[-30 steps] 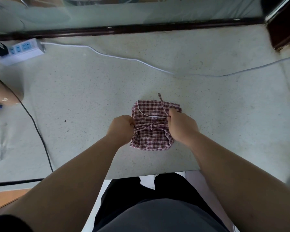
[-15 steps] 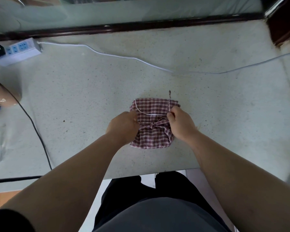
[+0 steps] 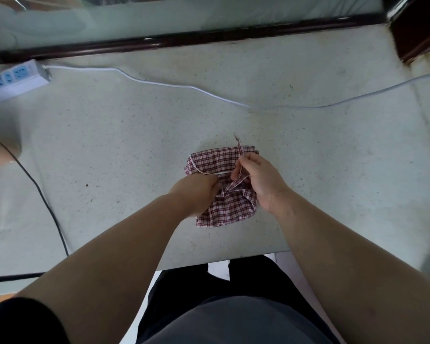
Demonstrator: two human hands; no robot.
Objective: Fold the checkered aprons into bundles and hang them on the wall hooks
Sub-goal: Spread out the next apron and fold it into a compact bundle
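Note:
A red-and-white checkered apron (image 3: 215, 161) lies folded into a small bundle on the pale speckled table (image 3: 134, 150), a little in from the front edge. Its ties cross the middle of the bundle. My left hand (image 3: 197, 192) grips the tie and cloth at the bundle's left side, fingers curled. My right hand (image 3: 260, 178) pinches the other apron tie (image 3: 239, 146) at the bundle's right, and the tie's frayed end sticks up past the far edge. A white cord edge runs across the bundle's top half.
A white power strip (image 3: 16, 79) lies at the far left, its white cable (image 3: 184, 86) trailing across the table to the right edge. A black cable (image 3: 47, 207) curves down the left side. A dark wooden ledge (image 3: 209, 37) bounds the far edge.
My hands have drawn closer together over the bundle's middle. The right hand has turned and lifted the tie, and the bundle's lower half has bunched up.

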